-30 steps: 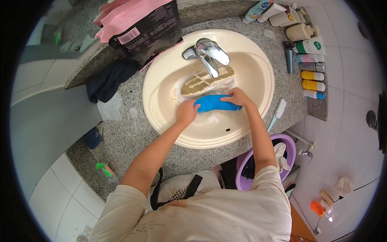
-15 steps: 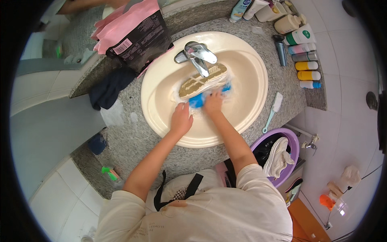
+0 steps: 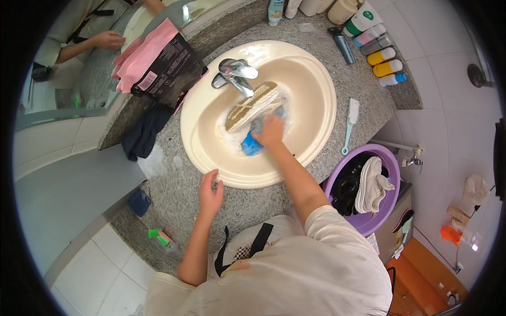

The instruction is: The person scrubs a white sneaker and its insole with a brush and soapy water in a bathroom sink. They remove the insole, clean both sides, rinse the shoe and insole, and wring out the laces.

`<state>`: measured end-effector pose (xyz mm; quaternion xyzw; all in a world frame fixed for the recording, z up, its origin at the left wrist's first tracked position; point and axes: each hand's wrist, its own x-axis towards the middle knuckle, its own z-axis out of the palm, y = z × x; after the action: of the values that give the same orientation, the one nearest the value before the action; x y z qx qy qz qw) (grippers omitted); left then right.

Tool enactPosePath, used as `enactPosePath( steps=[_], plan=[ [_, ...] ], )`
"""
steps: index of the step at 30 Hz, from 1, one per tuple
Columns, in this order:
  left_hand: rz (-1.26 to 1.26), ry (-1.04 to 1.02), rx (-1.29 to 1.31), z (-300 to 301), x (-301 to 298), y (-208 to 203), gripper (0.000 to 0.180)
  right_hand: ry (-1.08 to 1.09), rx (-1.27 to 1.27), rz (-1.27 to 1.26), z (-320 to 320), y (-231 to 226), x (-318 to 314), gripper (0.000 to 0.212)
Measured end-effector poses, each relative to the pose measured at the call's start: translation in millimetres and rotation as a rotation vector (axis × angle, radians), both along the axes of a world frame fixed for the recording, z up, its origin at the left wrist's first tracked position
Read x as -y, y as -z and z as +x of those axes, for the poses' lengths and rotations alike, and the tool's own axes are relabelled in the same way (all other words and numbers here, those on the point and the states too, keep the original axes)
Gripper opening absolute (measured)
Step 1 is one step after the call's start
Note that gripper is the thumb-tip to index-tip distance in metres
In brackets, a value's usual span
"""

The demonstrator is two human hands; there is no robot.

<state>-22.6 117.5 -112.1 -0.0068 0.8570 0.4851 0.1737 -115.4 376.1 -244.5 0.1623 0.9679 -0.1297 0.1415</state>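
A shoe [image 3: 253, 108] with a tan patterned sole and white sides lies on its side in foamy water in the cream sink [image 3: 197, 142]. Alongside it is something bright blue [image 3: 251, 144], partly under suds; whether it belongs to the shoe or is separate I cannot tell. My right hand [image 3: 271, 131] reaches down onto the blue thing and the shoe's lower side, its fingers blurred and partly hidden. At the sink's near left rim hovers my left hand [image 3: 210, 190], fingers apart, holding nothing.
A chrome faucet [image 3: 240, 73] overhangs the basin. On the right counter lie a white-and-teal brush [image 3: 350, 126] and several bottles and tubes. Below stands a purple bucket [image 3: 388, 210] with a whitish shoe-like item [image 3: 370, 181]. A pink-and-black bag [image 3: 171, 63] and dark cloth [image 3: 145, 131] sit left.
My left hand has pulled back from the shoe to the near rim. My right hand stays at the blue thing, which now looks bunched up. The view has shifted somewhat.
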Motion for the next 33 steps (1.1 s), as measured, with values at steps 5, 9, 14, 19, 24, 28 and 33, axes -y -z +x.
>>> enactPosePath(
  steps=[5,9,14,19,24,28,33],
  plan=[
    [0.027,-0.028,0.045,14.2,6.1,-12.3,0.037,0.115,-0.112,0.161,-1.4,-3.2,-19.4,0.074],
    [-0.015,-0.015,0.042,14.3,-1.1,-26.5,0.038,-0.236,-0.050,0.010,9.2,9.1,-2.5,0.080],
    [-0.028,0.056,0.043,18.7,-12.6,-38.5,0.038,-0.008,-0.009,0.057,11.5,4.2,-8.3,0.087],
    [-0.004,0.069,0.041,25.0,-17.3,-35.4,0.039,-0.111,0.052,-0.070,15.5,10.6,-0.4,0.074],
    [-0.040,0.092,0.044,26.2,-5.8,-45.6,0.038,0.082,0.170,-0.068,4.0,50.4,-10.4,0.065],
    [-0.068,0.011,0.043,42.0,16.0,-31.2,0.037,-0.012,0.273,-0.049,14.1,-11.6,16.2,0.070],
    [-0.155,0.126,0.011,47.5,17.3,-54.5,0.036,-0.123,0.180,0.136,18.6,-20.4,-1.1,0.083]
  ],
)
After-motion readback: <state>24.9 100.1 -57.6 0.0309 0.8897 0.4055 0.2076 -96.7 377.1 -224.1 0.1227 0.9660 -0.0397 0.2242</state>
